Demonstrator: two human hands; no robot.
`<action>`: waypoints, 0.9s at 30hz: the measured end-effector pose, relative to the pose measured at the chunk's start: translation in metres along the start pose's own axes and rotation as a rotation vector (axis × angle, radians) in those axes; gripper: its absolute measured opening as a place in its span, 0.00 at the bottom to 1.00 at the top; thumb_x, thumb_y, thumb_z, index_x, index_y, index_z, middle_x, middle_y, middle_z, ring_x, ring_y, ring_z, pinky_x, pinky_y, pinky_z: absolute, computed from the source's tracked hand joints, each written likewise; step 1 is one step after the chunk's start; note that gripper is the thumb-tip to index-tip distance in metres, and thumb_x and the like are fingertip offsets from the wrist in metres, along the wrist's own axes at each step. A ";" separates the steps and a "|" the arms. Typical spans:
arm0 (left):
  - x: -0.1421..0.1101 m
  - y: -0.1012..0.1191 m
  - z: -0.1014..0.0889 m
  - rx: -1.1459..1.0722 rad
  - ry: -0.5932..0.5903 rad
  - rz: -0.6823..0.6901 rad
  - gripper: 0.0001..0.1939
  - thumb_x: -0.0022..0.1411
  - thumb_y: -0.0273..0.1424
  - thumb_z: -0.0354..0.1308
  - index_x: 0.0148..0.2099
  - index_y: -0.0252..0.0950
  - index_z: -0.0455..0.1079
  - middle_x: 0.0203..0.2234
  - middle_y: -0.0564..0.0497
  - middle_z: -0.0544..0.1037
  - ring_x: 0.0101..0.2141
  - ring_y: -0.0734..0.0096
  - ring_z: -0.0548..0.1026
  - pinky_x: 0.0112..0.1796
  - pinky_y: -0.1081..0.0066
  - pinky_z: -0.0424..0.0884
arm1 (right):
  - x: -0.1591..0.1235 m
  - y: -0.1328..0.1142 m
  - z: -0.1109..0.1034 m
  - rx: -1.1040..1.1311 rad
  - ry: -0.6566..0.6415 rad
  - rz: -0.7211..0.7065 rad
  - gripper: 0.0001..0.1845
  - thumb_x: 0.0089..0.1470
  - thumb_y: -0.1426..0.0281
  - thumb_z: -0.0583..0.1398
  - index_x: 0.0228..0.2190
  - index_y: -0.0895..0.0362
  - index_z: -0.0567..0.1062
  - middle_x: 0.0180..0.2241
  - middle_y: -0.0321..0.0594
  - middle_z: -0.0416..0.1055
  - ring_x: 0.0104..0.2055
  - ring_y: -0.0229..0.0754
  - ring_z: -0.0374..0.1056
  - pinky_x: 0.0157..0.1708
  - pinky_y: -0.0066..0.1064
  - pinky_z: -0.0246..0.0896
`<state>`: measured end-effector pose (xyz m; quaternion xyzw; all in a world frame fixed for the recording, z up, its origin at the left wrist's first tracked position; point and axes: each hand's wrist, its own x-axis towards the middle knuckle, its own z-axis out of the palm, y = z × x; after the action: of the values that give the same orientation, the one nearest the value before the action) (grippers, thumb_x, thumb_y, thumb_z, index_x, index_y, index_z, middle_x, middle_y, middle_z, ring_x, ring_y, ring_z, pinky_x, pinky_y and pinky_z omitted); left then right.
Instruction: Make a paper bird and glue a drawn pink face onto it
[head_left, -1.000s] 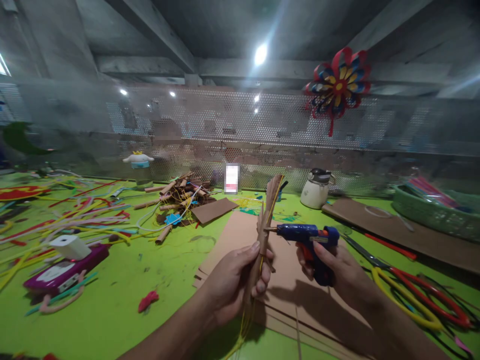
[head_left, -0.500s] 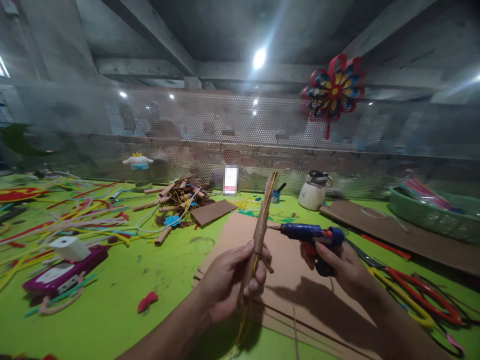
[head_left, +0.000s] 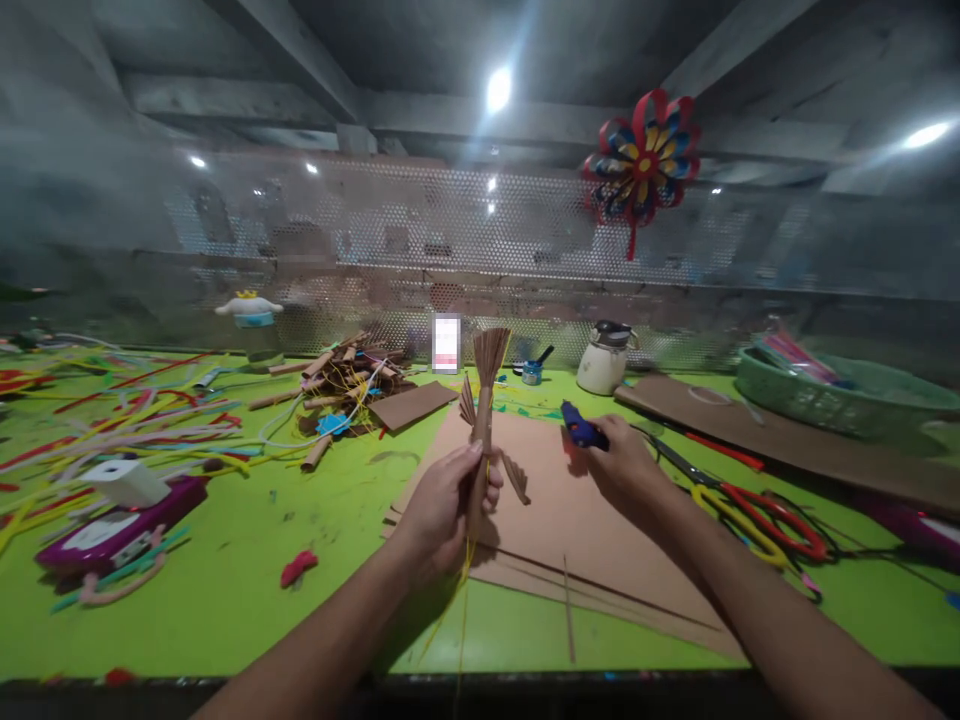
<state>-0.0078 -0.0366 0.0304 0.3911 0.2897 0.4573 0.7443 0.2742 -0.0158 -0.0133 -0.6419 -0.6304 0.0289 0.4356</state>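
Observation:
My left hand (head_left: 450, 500) is closed round the stem of a brown paper craft piece (head_left: 486, 410), held upright. It has a pleated fan at its top and smaller pleated pieces at its sides. Yellow string (head_left: 466, 570) hangs below the fist. My right hand (head_left: 626, 458) grips a blue hot glue gun (head_left: 581, 425), its nozzle aimed away toward the back of the table. The glue gun is apart from the paper piece. Beneath both hands lie brown cardboard sheets (head_left: 540, 510) on the green table.
Scissors with red and yellow handles (head_left: 757, 520) lie at right, near a green basket (head_left: 840, 400). A white kettle (head_left: 602, 362) and blue jar (head_left: 532, 372) stand behind. Left are a paper roll pile (head_left: 352, 380), purple power strip (head_left: 124, 530) and pipe cleaners (head_left: 142, 430).
The glue gun has moved away from the paper piece and turned its nozzle forward. My left hand has turned the piece, so its pleated fan now faces me. The view has shifted slightly.

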 end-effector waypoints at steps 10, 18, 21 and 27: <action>0.009 -0.010 -0.005 0.063 0.068 -0.015 0.09 0.63 0.33 0.56 0.38 0.31 0.69 0.20 0.50 0.72 0.20 0.77 0.69 0.21 0.79 0.64 | -0.017 -0.052 -0.001 0.053 -0.161 0.060 0.11 0.49 0.66 0.59 0.19 0.56 0.73 0.25 0.43 0.72 0.31 0.45 0.65 0.34 0.34 0.56; 0.013 -0.016 -0.008 0.088 0.080 0.011 0.08 0.63 0.33 0.57 0.35 0.32 0.66 0.22 0.50 0.73 0.21 0.78 0.70 0.22 0.80 0.67 | -0.033 -0.091 0.050 0.371 -0.300 0.232 0.18 0.35 0.69 0.68 0.10 0.56 0.64 0.11 0.34 0.58 0.21 0.37 0.58 0.21 0.30 0.45; 0.013 -0.018 -0.008 0.103 0.083 0.031 0.10 0.61 0.34 0.59 0.35 0.33 0.65 0.23 0.50 0.74 0.21 0.76 0.71 0.22 0.78 0.68 | -0.028 -0.099 0.051 0.510 -0.315 0.279 0.18 0.34 0.69 0.69 0.09 0.56 0.64 0.09 0.33 0.58 0.19 0.37 0.58 0.19 0.29 0.45; 0.012 -0.023 -0.004 0.152 0.056 0.073 0.15 0.56 0.40 0.64 0.38 0.34 0.66 0.27 0.52 0.74 0.20 0.77 0.71 0.19 0.78 0.65 | -0.029 -0.118 0.048 0.803 -0.306 0.381 0.17 0.37 0.59 0.66 0.15 0.58 0.70 0.15 0.35 0.66 0.16 0.32 0.56 0.17 0.26 0.48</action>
<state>0.0045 -0.0305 0.0079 0.4440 0.3296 0.4716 0.6869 0.1479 -0.0349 0.0124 -0.5152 -0.4972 0.4444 0.5384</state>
